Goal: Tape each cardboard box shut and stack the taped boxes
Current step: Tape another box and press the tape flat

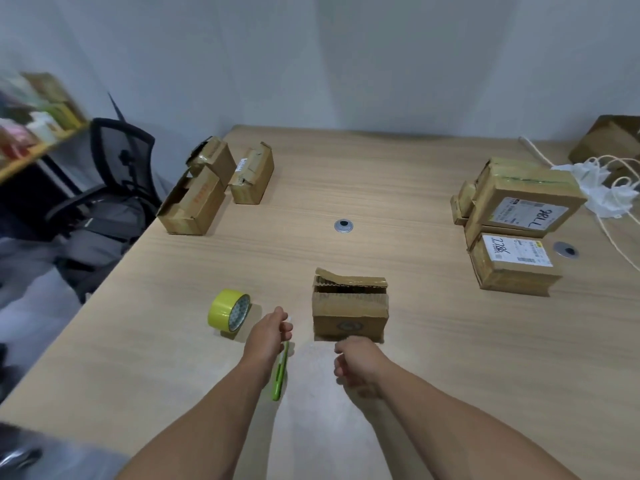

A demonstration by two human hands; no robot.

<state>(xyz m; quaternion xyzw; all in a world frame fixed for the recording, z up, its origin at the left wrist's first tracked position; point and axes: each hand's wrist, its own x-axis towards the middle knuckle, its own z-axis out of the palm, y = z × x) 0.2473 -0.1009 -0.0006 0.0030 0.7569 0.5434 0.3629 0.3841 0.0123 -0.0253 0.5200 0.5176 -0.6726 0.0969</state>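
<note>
Hands hover just short of an open cardboard box (pixel 349 311). Left hand (pixel 268 337) grips a green cutter (pixel 280 377) near a yellow tape roll (pixel 229 310); right hand (pixel 356 362) curls loosely, holding nothing.

On the right of the frame, the upper box (pixel 502 188) bears a white label (pixel 516 211) with black handwriting that we read as "98LL". The lower box (pixel 519 278) has a label (pixel 526 254) handwritten "778", with a last mark scribbled over. Their printed lines are too small for us to read. So are the red print on the left box (pixel 194 206) and the round stamp on the centre box (pixel 349 323).
</note>
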